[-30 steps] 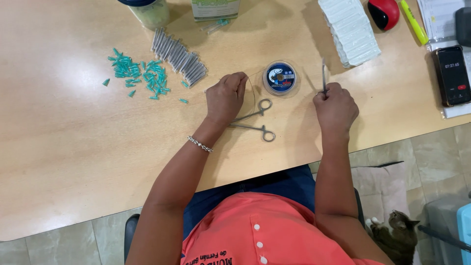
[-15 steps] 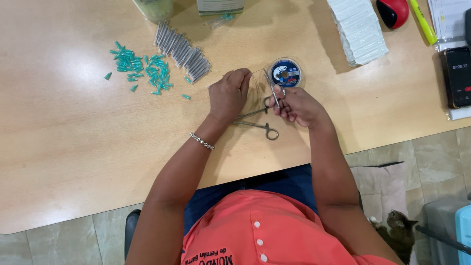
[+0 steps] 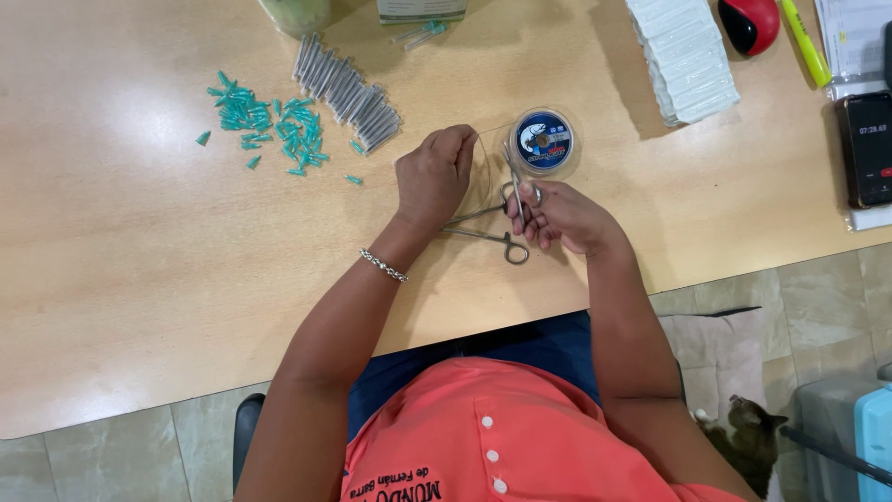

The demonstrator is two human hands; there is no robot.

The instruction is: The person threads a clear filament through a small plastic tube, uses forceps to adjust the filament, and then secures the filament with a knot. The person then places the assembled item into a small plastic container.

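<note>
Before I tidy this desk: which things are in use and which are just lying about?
In use: left hand, right hand, scissors, forceps, line spool.

Lying about: teal caps, grey tubes, white stack, red mouse, yellow highlighter, phone.

We see shiny metal forceps (image 3: 488,228), a glossy plastic spool (image 3: 543,141), and a smooth, satin wood table (image 3: 139,279).

Between the hands lie two metal scissor-handled tools: forceps (image 3: 483,231) by the left hand (image 3: 435,177) and scissors (image 3: 518,191) in the right hand (image 3: 562,216). Just beyond the right hand sits one line spool (image 3: 543,141). Beyond the left hand lie two heaps: teal caps (image 3: 269,121) and grey tubes (image 3: 348,91), too many to count.
</note>
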